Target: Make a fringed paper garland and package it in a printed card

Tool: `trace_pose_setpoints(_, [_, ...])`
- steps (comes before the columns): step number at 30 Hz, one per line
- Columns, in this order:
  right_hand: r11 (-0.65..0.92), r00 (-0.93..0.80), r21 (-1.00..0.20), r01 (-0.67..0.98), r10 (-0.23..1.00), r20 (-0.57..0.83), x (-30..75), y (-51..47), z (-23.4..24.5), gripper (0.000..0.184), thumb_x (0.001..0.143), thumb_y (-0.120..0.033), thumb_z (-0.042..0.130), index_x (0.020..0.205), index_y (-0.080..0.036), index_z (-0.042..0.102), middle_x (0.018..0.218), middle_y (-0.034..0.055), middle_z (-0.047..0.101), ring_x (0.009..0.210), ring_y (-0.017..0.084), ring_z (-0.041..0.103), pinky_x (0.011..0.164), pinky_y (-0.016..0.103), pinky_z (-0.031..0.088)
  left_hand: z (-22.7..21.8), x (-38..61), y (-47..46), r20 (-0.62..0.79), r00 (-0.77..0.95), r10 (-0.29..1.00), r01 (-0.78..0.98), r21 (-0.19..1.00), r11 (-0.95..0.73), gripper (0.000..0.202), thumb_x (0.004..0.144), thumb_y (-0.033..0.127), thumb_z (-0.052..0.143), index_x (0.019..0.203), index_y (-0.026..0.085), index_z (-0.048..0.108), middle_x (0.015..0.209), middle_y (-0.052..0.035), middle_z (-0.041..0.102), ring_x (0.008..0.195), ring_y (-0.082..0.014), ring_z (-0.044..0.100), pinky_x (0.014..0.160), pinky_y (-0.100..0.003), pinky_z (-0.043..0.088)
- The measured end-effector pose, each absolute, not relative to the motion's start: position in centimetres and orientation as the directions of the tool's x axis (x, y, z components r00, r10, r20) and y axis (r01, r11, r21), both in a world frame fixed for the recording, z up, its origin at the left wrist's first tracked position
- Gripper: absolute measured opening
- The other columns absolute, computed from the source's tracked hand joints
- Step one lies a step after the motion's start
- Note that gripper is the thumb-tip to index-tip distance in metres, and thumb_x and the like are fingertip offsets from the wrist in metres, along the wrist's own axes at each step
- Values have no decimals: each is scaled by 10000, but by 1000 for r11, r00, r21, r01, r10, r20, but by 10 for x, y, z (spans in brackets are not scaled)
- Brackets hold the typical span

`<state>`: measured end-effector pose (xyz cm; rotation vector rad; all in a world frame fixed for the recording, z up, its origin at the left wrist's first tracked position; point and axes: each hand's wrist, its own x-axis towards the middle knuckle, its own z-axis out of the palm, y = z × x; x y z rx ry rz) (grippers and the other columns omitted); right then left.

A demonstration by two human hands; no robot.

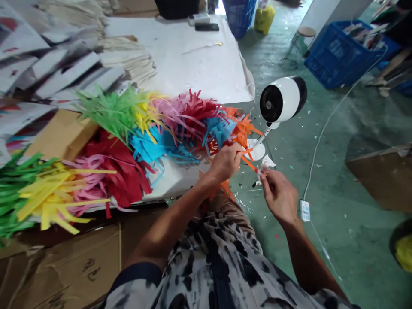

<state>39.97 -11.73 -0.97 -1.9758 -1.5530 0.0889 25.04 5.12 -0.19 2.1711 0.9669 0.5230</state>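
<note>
A blue plastic crate (337, 60) holds stacked papers on the green floor (341, 206). The white counter (180, 56) carries a heap of rainbow paper fringe (154, 124). The hands sit just apart: the left hand (225, 163) pinches orange fringe strips (244, 126), the right hand (278, 193) a small white scrap (267, 162).

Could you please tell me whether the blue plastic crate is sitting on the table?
No, the blue plastic crate sits on the green floor.

White-topped work table (193, 60), fringed coloured paper (180, 122), stacked cream paper (128, 60)
</note>
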Motion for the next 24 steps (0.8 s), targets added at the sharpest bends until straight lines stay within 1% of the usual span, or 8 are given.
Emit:
trace_pose_setpoints(4, [-123,333,-523,843,884,329,409,-120,-7,236,1075,-375,541,1053,-231,726,1141,71,786,1058,237,741,871,342,548,9,235,50,105,586,803,540,688,-484,177,1008,168,527,1046,202,697,1047,-95,776,1024,-263,704,950,-394,534])
trace_pose_setpoints(8, [-53,387,-653,755,840,380,392,-121,10,178,1041,-345,610,1001,-235,745,1167,89,754,1060,229,716,879,353,556,33,208,18,160,565,810,336,852,-402,132,1006,176,546,990,199,675,1166,-89,745,1112,-227,682,1020,-365,507])
trace_pose_setpoints(9, [-31,418,-712,701,827,376,384,-123,14,156,1028,-338,635,988,-237,749,1116,82,753,1003,218,712,842,344,556,37,201,6,120,569,813,264,910,-319,117,1013,213,560,998,201,675,1117,-77,743,1053,-210,688,974,-340,520])
trace_pose_setpoints(11, [0,469,-840,543,830,303,365,-129,18,135,1010,-339,671,964,-239,749,920,45,736,814,181,677,725,310,539,38,187,-21,-54,615,787,124,992,-29,161,1042,322,560,1079,208,668,960,-42,735,851,-170,680,817,-293,540])
trace_pose_setpoints(14, [-50,455,-965,259,887,76,340,-137,14,192,1006,-386,679,925,-222,736,699,-8,649,601,133,571,580,262,485,28,173,-56,-252,613,749,-14,944,329,269,1003,457,649,1023,190,671,837,-20,697,748,-145,641,740,-262,530])
trace_pose_setpoints(17, [-130,389,-990,52,916,-100,326,-143,4,250,1008,-443,664,959,-210,742,655,-22,614,540,116,528,531,246,475,13,167,-79,-382,570,728,-86,853,515,336,941,507,738,995,180,686,816,-11,684,728,-129,629,736,-249,527])
trace_pose_setpoints(20, [-156,350,-988,-21,924,-153,321,-147,-2,235,987,-436,690,1019,-215,765,682,-18,635,579,120,567,562,245,509,2,163,-91,-451,568,689,-129,777,616,350,924,509,767,1027,183,693,820,-6,683,715,-114,621,711,-231,519])
trace_pose_setpoints(24, [-187,283,-982,-7,942,-182,323,-154,-5,189,960,-395,723,960,-214,776,722,-10,677,613,121,602,595,246,532,-7,158,-103,-447,605,658,-146,751,644,347,934,501,760,1043,178,698,807,-4,683,695,-106,618,696,-222,517])
